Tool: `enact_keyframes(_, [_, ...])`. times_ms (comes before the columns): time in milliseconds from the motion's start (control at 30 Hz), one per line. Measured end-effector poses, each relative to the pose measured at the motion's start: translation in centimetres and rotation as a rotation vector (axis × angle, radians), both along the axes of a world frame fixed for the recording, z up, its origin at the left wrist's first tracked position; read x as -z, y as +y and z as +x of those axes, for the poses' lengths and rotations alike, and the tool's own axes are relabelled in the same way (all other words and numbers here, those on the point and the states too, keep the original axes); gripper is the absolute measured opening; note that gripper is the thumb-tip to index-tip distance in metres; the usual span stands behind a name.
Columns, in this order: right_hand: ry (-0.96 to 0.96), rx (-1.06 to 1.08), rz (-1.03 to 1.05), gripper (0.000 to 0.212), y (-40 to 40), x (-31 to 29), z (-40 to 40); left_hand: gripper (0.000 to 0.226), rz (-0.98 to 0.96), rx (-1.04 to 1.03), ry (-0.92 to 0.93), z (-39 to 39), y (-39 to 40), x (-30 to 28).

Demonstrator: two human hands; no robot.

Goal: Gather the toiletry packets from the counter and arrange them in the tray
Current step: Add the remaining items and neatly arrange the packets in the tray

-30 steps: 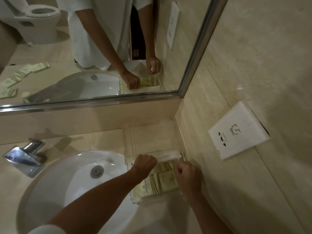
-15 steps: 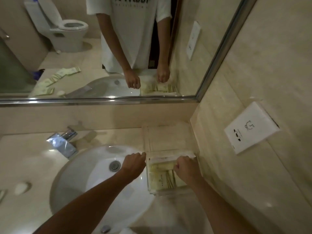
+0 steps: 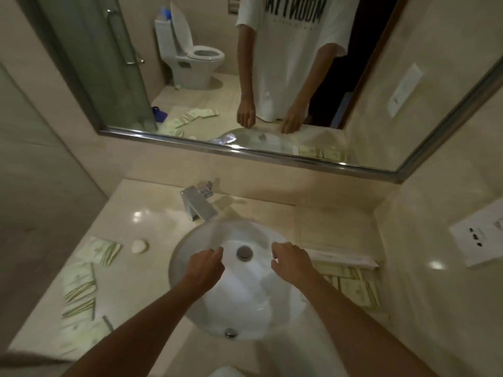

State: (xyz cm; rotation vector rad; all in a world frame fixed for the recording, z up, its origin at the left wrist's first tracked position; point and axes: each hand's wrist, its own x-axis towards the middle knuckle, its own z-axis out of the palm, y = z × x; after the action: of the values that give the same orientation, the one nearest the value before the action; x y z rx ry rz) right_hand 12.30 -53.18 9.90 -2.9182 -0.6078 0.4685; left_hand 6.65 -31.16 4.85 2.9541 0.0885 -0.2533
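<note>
Both hands are held above the white basin (image 3: 245, 308), which is sunk into the beige tabletop (image 3: 152, 213). The left hand (image 3: 205, 268) is poised over the basin's left half with its fingers (image 3: 217, 251) curled loosely inward, and nothing is seen in them. The right hand (image 3: 291, 261) is poised just right of the drain (image 3: 244, 252), its fingers (image 3: 276, 250) bent and drawn together at the tips; whether anything is pinched there cannot be told.

The clear tray (image 3: 348, 261) is set on the tabletop to the right of the basin, against the side wall, and several pale green toiletry packets (image 3: 356, 288) are laid flat inside it. More packets (image 3: 81, 289) are scattered on the tabletop to the left of the basin, well apart from the tray, with a small white soap (image 3: 139, 246) just beside the farthest of them. A chrome faucet (image 3: 197, 204) is mounted behind the basin, below the mirror (image 3: 272, 151). A white socket plate (image 3: 479, 238) is fixed to the right wall.
</note>
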Motion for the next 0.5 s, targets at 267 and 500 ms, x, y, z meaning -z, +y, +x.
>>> enact_keyframes(267, [-0.010, -0.162, -0.010, 0.018, 10.6, 0.8, -3.2, 0.039, -0.024, -0.106, -0.084, -6.4, 9.8, 1.0])
enact_keyframes(500, [0.021, -0.282, -0.003, 0.014, 18.4, 1.5, -6.4, 0.025, -0.002, -0.229, 0.040, -10.5, 16.1, 0.8])
